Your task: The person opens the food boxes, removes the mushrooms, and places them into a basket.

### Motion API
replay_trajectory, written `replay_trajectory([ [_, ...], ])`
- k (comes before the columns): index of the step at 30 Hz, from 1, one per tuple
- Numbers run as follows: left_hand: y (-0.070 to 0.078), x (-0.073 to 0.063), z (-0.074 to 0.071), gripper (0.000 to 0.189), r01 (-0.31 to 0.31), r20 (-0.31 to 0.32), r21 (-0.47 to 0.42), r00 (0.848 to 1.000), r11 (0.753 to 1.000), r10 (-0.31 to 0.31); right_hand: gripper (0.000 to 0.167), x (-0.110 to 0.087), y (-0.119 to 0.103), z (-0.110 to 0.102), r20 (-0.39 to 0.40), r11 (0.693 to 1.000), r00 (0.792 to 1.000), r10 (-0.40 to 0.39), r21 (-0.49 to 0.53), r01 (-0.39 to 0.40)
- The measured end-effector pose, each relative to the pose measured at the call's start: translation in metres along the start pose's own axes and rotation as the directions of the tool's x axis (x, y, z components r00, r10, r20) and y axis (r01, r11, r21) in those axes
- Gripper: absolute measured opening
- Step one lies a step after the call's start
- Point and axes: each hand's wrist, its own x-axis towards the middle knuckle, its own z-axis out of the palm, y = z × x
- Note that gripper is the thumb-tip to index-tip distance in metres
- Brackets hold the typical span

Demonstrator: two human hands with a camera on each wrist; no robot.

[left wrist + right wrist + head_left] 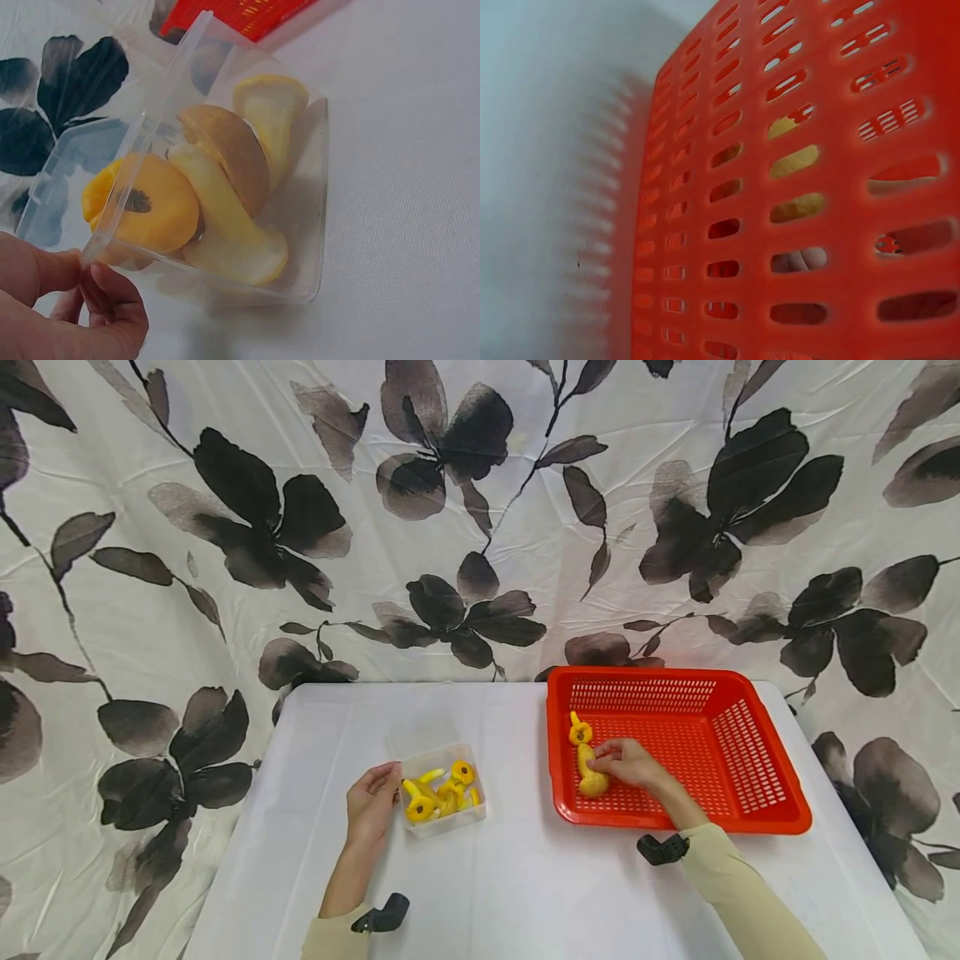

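Note:
On the left of the table, my left hand (372, 803) pinches the rim of a clear plastic box (429, 832) between thumb and fingers. Several yellow mushrooms lie inside it; the left wrist view shows an orange-yellow cap (157, 206), a brown one (225, 150) and pale stems. Over at the red basket (675, 817), my right hand (628, 763) reaches inside and holds a yellow-brown mushroom (592, 783) by its stem. Another yellow mushroom (580, 732) lies just behind it. Through the basket's slots, the right wrist view shows only bits of the held mushroom (795, 161) and fingertips.
A white cloth (510, 893) covers the table, with a gap between box and basket. The basket has raised, slotted walls near the table's right side. Behind the table hangs a floral curtain (465, 485).

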Motion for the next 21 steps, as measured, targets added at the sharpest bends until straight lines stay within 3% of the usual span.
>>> replay_trajectory([
  [7,-0.002,0.002,0.001,0.034,0.003,-0.006,0.026,1.0,1.0,-0.003,0.03,0.001,0.0,0.002,-0.025,0.996,0.999,-0.025,-0.082,0.023],
  [12,-0.002,0.001,0.001,0.035,-0.001,0.002,0.021,1.0,1.0,0.001,0.027,-0.001,-0.001,0.0,-0.068,0.986,0.994,-0.088,-0.147,0.078],
  [21,0.0,0.001,0.0,0.035,0.0,0.007,0.03,1.0,1.0,0.0,0.012,-0.007,-0.025,-0.003,-0.197,0.952,0.946,-0.257,-0.218,0.213],
])
